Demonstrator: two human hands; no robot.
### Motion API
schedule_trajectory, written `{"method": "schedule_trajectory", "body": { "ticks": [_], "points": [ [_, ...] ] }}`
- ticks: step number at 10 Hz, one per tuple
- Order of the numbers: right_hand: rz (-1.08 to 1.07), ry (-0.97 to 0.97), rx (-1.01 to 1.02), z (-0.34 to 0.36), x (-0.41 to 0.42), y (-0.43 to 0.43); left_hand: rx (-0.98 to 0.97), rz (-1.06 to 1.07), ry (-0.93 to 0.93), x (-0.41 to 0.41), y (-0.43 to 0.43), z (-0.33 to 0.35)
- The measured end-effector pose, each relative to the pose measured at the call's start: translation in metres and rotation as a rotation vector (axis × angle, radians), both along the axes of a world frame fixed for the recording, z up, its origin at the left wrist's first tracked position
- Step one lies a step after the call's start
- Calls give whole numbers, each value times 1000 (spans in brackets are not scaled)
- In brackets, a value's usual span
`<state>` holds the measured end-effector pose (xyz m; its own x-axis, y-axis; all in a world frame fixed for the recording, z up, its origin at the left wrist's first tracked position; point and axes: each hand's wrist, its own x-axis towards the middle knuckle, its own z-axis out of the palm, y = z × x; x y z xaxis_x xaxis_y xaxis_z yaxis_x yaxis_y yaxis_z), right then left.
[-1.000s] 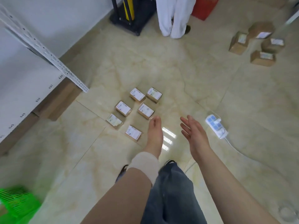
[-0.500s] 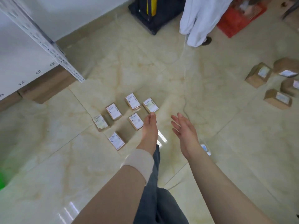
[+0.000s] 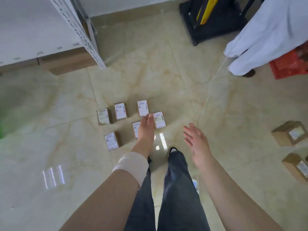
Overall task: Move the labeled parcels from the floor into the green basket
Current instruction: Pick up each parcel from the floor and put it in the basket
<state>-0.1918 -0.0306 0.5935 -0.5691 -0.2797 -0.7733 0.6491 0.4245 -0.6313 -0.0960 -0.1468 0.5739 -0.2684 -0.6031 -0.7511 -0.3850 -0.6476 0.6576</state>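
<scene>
Cardboard parcels: six on the floor, labels up, long axes running away from the viewer.
Left hand: edge-on, holding nothing — hides part of one parcel; finger spread unclear.
Right hand: fingers spread, empty.
Basket: out of view.

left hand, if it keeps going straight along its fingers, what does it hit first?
Probably the top-centre parcel: the left hand points up-frame with its fingertips at that box's near edge, between it and the right-hand parcel. The hand looks well above the floor, so depth is unclear from this single view.
</scene>
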Motion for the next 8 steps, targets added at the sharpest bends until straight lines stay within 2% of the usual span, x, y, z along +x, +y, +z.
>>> {"method": "schedule_trajectory", "body": {
  "ticks": [2,3,4,5,6,8],
  "points": [
    [267,-18,15,-25,-66,-13,35,238,-16,-26,4,-15],
    [369,8,42,-49,-97,-13,51,310,1,-40,17,-40],
    [427,-4,71,-78,-114,-5,86,298,-65,-48,38,-79],
    [489,-2,103,-135,-119,-2,137,270,-129,-56,50,-139],
    [539,5,140,-228,-118,2,166,177,-155,-65,58,-231],
    [590,-2,226,-454,-108,-9,155,111,-259,-68,35,-437]
  ]
}}
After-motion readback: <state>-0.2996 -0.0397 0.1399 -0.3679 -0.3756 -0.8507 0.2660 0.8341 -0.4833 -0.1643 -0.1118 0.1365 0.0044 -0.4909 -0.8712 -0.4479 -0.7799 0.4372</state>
